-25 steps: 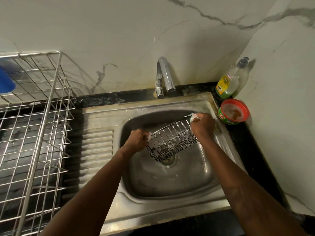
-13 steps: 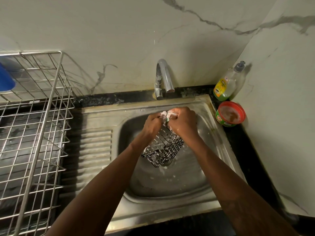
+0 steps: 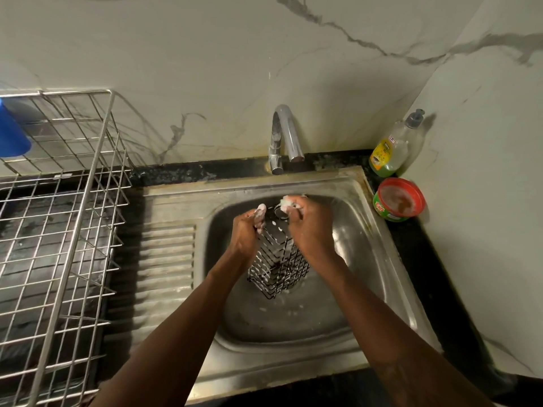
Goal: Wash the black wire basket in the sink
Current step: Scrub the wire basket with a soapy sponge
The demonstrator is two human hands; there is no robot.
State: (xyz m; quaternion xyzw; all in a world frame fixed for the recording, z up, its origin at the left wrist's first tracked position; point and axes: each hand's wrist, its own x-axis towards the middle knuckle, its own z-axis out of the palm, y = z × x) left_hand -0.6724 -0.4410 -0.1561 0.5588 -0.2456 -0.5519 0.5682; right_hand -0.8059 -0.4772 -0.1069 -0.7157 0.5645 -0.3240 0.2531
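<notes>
The black wire basket [image 3: 277, 268] stands on end over the drain inside the sink [image 3: 364, 236]; a second ago it lay sideways between the hands. The wire drying rack [image 3: 73, 230] sits left of the sink on the black desk [image 3: 426, 274], unchanged. The left hand [image 3: 245, 236], earlier at the basket's left end, now has its fingers curled round the upper rim. The right hand [image 3: 311, 227] has come close beside it, fingers closed on a foamy scrub pad [image 3: 286, 202] pressed to that rim. A soap bottle [image 3: 390, 151] and a red tub [image 3: 399, 199] stand at the back right corner.
</notes>
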